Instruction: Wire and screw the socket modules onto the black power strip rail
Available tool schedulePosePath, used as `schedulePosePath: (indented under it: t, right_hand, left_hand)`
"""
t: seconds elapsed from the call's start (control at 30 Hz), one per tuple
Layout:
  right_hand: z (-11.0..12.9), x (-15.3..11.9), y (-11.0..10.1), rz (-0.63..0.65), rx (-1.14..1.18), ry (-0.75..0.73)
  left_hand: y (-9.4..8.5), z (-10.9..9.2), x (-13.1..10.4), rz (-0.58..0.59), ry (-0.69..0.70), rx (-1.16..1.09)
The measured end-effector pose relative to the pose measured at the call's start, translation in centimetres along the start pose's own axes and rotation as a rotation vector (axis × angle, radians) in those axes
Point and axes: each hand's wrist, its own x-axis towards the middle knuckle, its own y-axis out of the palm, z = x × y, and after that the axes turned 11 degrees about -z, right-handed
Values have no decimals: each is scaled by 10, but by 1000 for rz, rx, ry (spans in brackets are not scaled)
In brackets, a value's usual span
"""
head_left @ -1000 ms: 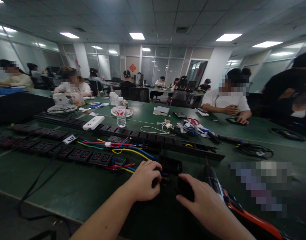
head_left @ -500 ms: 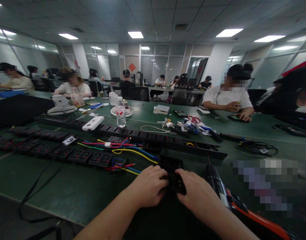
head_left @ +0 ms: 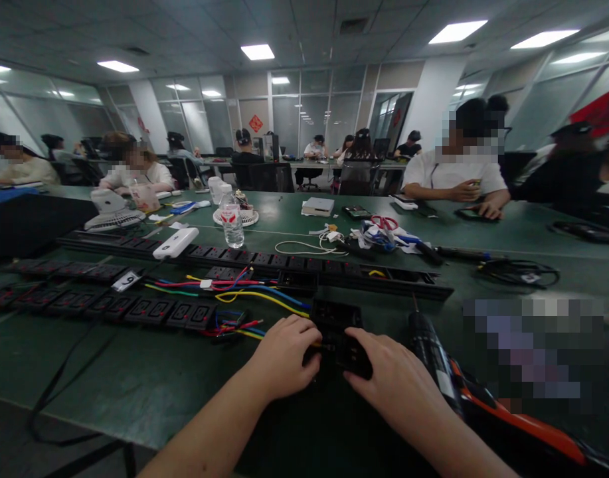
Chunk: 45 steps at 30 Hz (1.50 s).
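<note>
My right hand (head_left: 391, 368) grips a small black plastic housing (head_left: 352, 355), thumb on the near side and fingers over the far side. To its left, my left hand (head_left: 287, 355) is closed in a pinch, and a small dark tip points from it toward the housing. What the left fingers hold is mostly hidden. Just beyond both hands lies another black open box (head_left: 337, 313). Yellow and blue wires (head_left: 279, 299) run to it from the left. Near my left hand, more loose wire ends (head_left: 244, 325) come from a black socket strip (head_left: 172, 312).
A power screwdriver (head_left: 434, 352) with an orange and black body lies right of my right hand. Behind stand a long black rail with sockets (head_left: 329, 265), a white device (head_left: 176, 243), a water bottle (head_left: 233, 222) and red scissors (head_left: 384, 222). Co-workers sit across the table.
The view has tilted down slightly. My left fingers have drawn a little away from the housing, so a wider gap shows between the hands. My right hand keeps its grip.
</note>
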Motion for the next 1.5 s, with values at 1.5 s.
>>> schedulePosePath:
  t: [1.5]
  right_hand:
    - [17,-6,11,-85,164,-284]
  left_hand:
    - [-2,12,-6,31,10,-349]
